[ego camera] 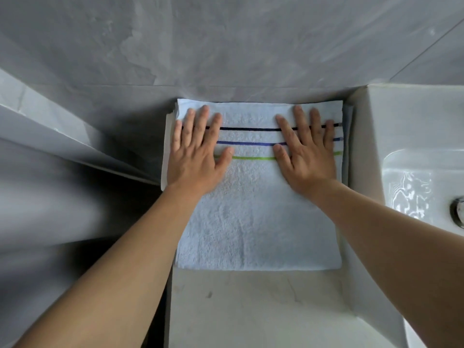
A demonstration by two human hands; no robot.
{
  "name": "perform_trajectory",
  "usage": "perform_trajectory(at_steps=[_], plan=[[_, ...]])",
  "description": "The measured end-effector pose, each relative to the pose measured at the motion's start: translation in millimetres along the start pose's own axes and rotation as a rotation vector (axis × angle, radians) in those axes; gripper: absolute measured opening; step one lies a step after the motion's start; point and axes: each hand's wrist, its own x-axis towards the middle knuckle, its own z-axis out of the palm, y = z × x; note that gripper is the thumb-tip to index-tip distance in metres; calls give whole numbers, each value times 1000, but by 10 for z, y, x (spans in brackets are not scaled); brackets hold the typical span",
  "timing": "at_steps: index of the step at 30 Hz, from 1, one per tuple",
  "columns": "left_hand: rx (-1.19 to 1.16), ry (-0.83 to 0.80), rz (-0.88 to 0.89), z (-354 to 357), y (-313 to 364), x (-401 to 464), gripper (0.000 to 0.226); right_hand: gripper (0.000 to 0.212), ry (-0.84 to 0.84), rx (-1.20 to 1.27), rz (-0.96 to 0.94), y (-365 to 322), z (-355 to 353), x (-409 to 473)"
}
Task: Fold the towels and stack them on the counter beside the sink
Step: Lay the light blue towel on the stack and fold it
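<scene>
Both hands lie flat with fingers spread, palms down on the folded towel (256,209): the left hand (198,156) near its left edge, the right hand (307,154) near its right edge, gripping nothing. No writing or brand mark can be read anywhere.

Grey tiled wall (226,41) fills the upper part of the view and runs down the left side. Below it the pale worktop (251,310) carries the towel, which sits against the wall at the back, with bare surface in front of it. A white sink (414,136) stands just beside the towel on the right, its side wall close to the towel's edge, a metal drain fitting (458,212) partly visible at the frame's right border.

One pale blue towel is on top; edges of further layers show under it at the left and right, their count unclear. Three thin stripes cross it, black (248,129), blue (248,143) and green (253,158), passing under both hands.
</scene>
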Motion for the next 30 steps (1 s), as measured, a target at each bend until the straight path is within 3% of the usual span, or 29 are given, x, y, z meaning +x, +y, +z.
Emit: perform_trajectory(at_steps=[5,9,13,22,30], plan=[[-14,-45,-28,-39,16,40,74,61,-17,6,-23,5,-30,30],[-94,52,-15,-175,119,-198,69,64,107,125,197,-188,-156,-292],[-156,234,227,-36,492,-1008,63,60,258,207,-8,-437,-1,-1101],[-79,60,272,487,502,-1417,68,58,-14,111,-87,-260,430,-1586],[-41,6,256,499,497,-1378,73,61,-38,80,-76,-242,433,-1557]])
